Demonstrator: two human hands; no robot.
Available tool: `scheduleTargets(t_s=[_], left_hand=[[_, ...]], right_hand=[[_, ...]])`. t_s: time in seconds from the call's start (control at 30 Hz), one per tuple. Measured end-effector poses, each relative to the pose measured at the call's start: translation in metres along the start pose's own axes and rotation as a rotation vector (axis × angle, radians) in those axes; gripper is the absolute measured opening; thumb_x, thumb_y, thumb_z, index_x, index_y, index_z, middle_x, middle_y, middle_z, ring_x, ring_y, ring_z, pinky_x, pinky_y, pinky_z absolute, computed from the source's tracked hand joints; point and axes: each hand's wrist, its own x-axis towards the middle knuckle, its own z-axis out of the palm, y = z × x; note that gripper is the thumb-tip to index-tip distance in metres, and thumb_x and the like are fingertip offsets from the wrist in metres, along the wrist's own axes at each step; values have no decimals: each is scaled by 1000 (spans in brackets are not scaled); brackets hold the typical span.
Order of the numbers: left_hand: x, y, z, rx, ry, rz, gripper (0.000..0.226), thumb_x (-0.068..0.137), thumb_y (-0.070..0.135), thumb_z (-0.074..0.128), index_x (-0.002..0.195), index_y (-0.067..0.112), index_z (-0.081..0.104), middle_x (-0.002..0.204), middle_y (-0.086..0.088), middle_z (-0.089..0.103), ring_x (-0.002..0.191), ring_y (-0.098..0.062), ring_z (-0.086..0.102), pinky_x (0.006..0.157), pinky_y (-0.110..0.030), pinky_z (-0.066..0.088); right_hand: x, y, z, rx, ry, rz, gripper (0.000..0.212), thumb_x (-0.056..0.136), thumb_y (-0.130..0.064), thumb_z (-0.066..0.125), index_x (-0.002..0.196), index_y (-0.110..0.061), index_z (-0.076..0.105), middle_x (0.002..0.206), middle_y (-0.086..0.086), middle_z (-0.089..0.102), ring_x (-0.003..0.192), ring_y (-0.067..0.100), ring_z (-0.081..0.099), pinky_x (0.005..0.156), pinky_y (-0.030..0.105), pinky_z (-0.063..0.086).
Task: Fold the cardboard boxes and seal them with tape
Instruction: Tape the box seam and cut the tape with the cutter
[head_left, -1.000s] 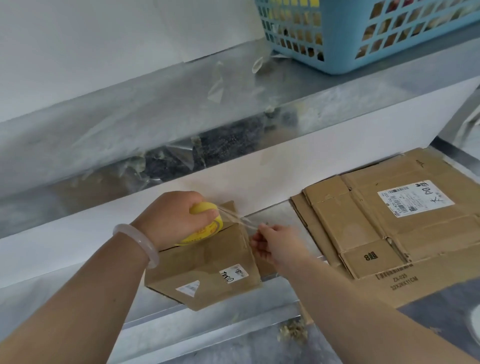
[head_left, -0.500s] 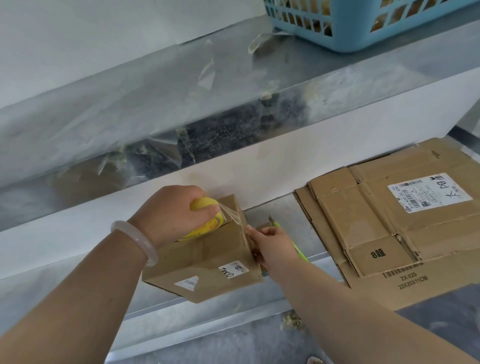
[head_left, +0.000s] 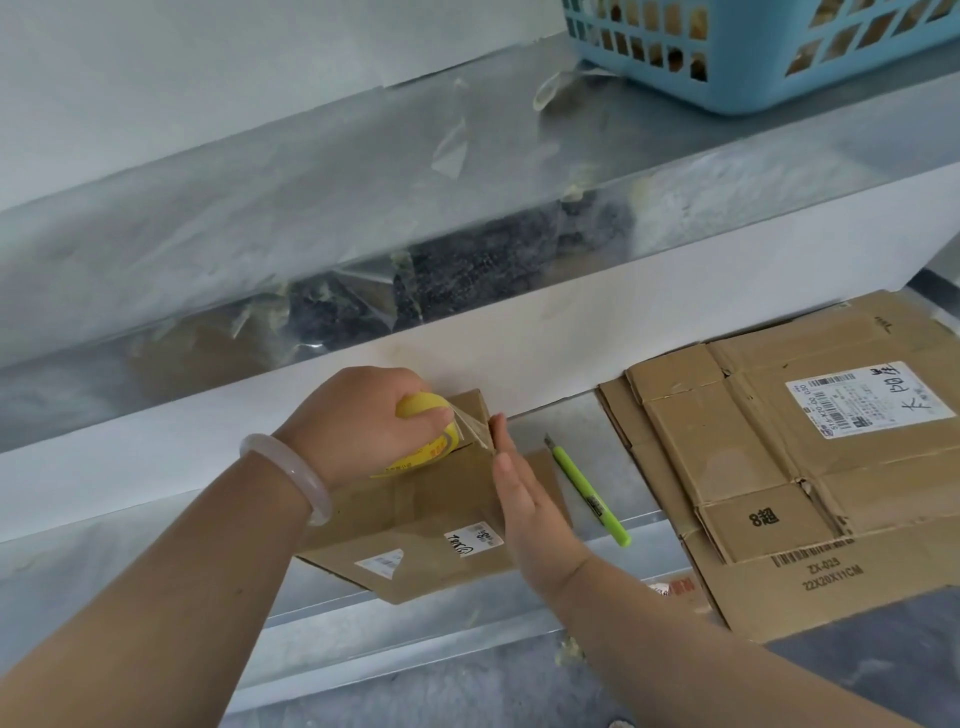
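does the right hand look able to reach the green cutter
Probably yes: the right hand lies open against the box, holding nothing, and the green cutter lies beside it on the metal shelf with nothing between them.

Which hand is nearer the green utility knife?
Right. The right hand lies flat against the box, just left of the knife; the left hand grips the tape roll atop it, farther left.
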Motion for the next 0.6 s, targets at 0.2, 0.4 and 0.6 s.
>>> scheduleTargets(t_s=[0.2, 0.4, 0.6], left_hand=[[-1, 1, 1, 3, 17, 20, 37, 87, 54, 53, 101, 24, 68, 95, 5, 68, 89, -14, 60, 82, -38, 50], [-3, 1, -2, 59, -6, 13, 42, 88, 55, 50, 99, 18, 67, 91, 1, 67, 85, -16, 61, 79, -40, 51], [-3, 6, -5, 81, -34, 39, 35, 90, 50, 50, 96, 19, 65, 87, 2, 65, 81, -14, 60, 75, -36, 51]], right_hand=[[2, -10, -11, -88, -163, 214, 73, 96, -59, 42, 154, -38, 4, 156, -17, 23, 143, 5, 24, 114, 23, 19], [12, -29, -21, -384, -174, 68, 100, 82, -57, 65, 151, -47, -7, 157, -24, 11, 141, -4, 13, 116, 26, 16], [23, -41, -4, -602, -183, -111, 106, 84, -34, 71, 150, -44, -12, 151, -29, 25, 141, -4, 16, 115, 24, 19]])
